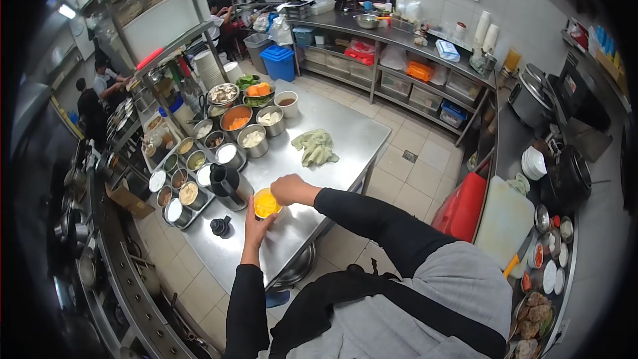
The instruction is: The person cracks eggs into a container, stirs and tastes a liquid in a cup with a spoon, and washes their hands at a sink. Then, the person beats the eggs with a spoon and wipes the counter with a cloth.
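A small bowl [258, 215] with bright yellow liquid [267, 204], which looks like beaten egg, is on the steel table near its front edge. My left hand [256, 227] grips the side of this bowl, thumb and fingers around it. Over the bowl's right rim my right hand [296, 191] is closed in a fist; whatever it holds is hidden by the fingers. Just behind the bowl stands a dark vacuum jug [229, 189] without its lid. A black stopper [220, 227] lies on the table left of my left hand.
Metal containers of ingredients, including sliced carrots [236, 118], crowd the table's left side. A crumpled green cloth [314, 147] lies toward the right. On the right counter are a red board [460, 207] and a pale cutting board [504, 216]. Other people work at the far left.
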`<state>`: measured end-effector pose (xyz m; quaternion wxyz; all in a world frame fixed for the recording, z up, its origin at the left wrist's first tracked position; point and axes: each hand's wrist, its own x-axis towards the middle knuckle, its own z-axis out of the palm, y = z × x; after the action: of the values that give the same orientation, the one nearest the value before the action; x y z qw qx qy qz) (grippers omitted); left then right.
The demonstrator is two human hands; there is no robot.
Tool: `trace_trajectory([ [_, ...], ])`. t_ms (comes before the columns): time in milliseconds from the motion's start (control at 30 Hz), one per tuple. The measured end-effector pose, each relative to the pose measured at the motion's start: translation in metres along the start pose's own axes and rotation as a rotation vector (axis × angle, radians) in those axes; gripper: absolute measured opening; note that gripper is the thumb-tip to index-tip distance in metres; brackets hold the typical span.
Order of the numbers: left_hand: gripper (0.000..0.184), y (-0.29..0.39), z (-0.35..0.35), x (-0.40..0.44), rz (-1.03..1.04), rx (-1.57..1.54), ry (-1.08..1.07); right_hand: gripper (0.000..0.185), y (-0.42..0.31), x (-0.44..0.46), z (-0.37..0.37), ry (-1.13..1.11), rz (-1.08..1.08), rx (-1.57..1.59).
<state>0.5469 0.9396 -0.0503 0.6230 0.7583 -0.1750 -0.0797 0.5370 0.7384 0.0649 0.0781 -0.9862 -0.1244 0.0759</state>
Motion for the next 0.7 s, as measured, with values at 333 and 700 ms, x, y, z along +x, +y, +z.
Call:
trace_trajectory([
  [333, 0.105, 0.026, 0.008, -0.01, -0.014, 0.161, 0.14, 0.024, 0.012, 0.011, 0.014, -0.05, 0.0, 0.063],
  [700, 0.111, 0.005, 0.01, -0.008, -0.003, 0.281, 0.215, 0.023, 0.023, 0.016, 0.031, -0.066, -0.173, 0.106],
])
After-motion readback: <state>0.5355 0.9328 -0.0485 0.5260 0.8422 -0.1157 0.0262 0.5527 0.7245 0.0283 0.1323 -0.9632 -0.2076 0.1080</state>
